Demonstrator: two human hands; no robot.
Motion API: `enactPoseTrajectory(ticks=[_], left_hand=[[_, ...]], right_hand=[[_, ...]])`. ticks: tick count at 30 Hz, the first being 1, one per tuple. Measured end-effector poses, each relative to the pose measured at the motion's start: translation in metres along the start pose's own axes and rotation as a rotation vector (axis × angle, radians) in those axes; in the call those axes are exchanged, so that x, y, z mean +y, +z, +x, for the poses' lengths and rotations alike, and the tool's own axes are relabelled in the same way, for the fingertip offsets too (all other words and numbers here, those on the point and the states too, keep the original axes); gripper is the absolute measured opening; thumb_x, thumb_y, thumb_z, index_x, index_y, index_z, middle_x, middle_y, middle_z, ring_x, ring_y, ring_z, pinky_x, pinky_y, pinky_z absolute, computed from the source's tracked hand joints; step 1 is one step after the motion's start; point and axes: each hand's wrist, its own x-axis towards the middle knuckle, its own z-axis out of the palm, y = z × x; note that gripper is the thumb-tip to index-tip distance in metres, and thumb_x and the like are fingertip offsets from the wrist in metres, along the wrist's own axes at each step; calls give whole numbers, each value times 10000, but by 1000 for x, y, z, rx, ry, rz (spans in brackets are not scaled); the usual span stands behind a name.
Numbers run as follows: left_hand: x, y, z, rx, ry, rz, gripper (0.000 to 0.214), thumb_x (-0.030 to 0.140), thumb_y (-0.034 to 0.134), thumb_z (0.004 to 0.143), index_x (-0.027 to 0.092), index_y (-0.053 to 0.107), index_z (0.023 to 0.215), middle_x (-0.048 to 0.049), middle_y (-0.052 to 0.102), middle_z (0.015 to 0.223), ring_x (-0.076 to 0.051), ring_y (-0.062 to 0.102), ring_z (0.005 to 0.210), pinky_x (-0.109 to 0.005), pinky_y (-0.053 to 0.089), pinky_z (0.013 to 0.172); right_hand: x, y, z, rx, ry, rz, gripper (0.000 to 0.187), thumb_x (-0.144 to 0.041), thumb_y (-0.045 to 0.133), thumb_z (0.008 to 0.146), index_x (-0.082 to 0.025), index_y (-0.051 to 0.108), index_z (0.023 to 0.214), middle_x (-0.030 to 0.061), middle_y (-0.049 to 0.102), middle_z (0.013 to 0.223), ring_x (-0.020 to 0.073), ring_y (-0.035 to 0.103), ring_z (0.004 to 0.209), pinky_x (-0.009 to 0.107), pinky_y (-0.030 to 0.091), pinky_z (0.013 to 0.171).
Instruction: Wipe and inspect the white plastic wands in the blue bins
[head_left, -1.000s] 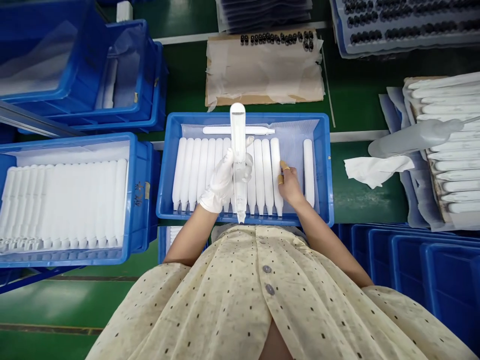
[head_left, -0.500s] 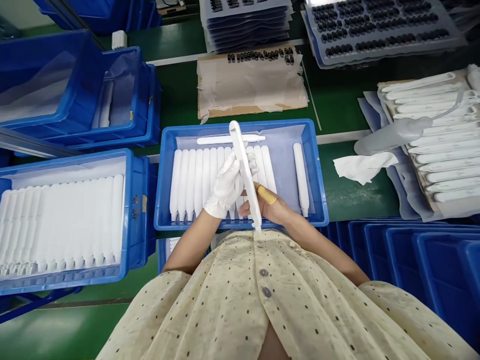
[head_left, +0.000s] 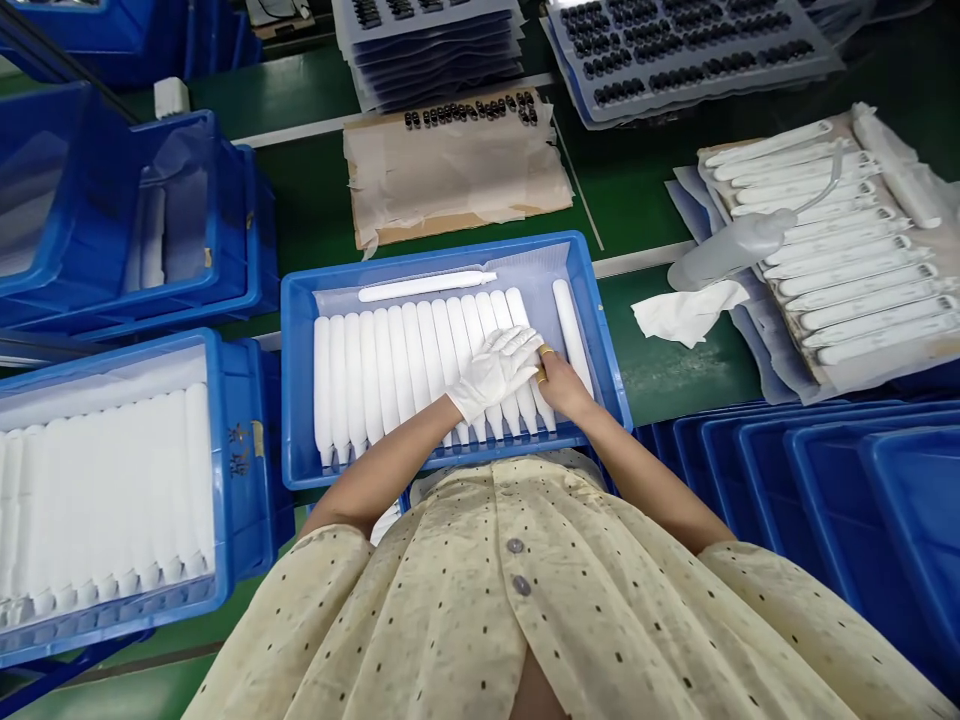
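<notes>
Right now my gloved left hand (head_left: 495, 372) lies flat on the white plastic tubes (head_left: 420, 370), its fingers together and stretched out, holding nothing that I can make out. My bare right hand (head_left: 561, 385) sits just beside it, at the right end of the row. Its fingers are bent down over the last tubes, with a gold ring (head_left: 545, 351) on one, but I cannot tell whether they grip anything.

The tubes lie side by side and touching, their long axes running from the back of the crate toward my body, with the narrow tips at the front. My right hand is nearer the row's end, my left across its right half. They fill a blue plastic crate (head_left: 297, 380) lined with clear film. One loose tube (head_left: 427, 286) lies crosswise behind the row, and another (head_left: 571, 325) lies along the right wall.

Left of it, a second blue crate (head_left: 240, 470) holds more tubes. To the right lie a crumpled tissue (head_left: 686, 312) and a grey nozzle (head_left: 731, 245).
</notes>
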Motion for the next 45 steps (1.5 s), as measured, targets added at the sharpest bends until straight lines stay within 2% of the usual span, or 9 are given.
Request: enactPoseTrajectory(ticks=[8,15,19,24,27,30,34,41,45], left_hand=[[7,2,-3,-132,35,211,603,467,416,1084,188,469,1617,-107,425,1690,-315,339,1606,-542,175,1357],[1,-1,0,-131,23,11,569,399,560,1037,171,539,1558,-138,424,1688,-339,318,1612,-558,118,1359],[13,-6,-6,51,-116,-511,535,412,618,1001,152,613,1468,-174,519,1616,-318,404,1569,-516,195,1349],[42,-21,-21,313,-520,-1646,394,439,717,952,206,709,1270,-103,697,1404,-301,564,1446,-464,389,1281],[40,-35,-37,509,-729,-2018,228,284,695,978,187,721,1183,-88,749,1258,-223,699,1248,-355,544,1132],[26,-52,-60,728,-816,-2055,208,213,600,1039,197,713,1213,-54,756,1130,-105,738,891,-212,614,834],[13,-72,-90,871,-813,-2052,238,180,598,1037,187,703,1251,-7,690,888,-50,631,655,-146,550,624],[2,-77,-104,979,-805,-2058,248,141,567,1040,170,702,1246,-13,686,848,-68,659,673,-157,583,643],[-8,-78,-93,893,-827,-1899,276,151,595,1024,189,712,1270,-79,755,1165,-136,751,1022,-213,633,904]], right_hand=[[-2,-18,2,175,21,-510,626,-63,277,958,81,438,1545,385,543,1418,427,588,1244,547,545,977],[4,-3,7,235,34,-469,671,-53,287,936,-30,427,1592,356,560,1365,416,608,1216,555,581,904],[1,-21,3,311,-144,-245,715,-101,437,880,-23,390,1589,305,553,1391,368,647,1183,550,581,994],[-42,-28,4,-146,-474,170,573,-207,486,961,-157,485,1532,163,668,1297,196,719,869,387,640,827],[-77,-20,40,-131,-531,100,372,-199,446,1004,-183,681,1291,97,743,1175,189,727,947,355,612,896],[-107,-10,98,33,-427,-280,349,-166,451,1012,-139,685,1270,132,708,1304,227,689,1141,353,551,1010],[-126,3,149,14,-375,-499,384,-131,541,959,-58,638,1322,245,626,1384,325,635,1182,421,515,991],[-125,-1,155,-26,-468,-643,345,-105,587,922,-49,645,1258,251,607,1373,372,547,1299,453,453,1060],[-121,-18,134,-31,-495,-522,354,-197,612,933,-110,566,1273,161,687,1188,285,638,1011,389,497,883]])
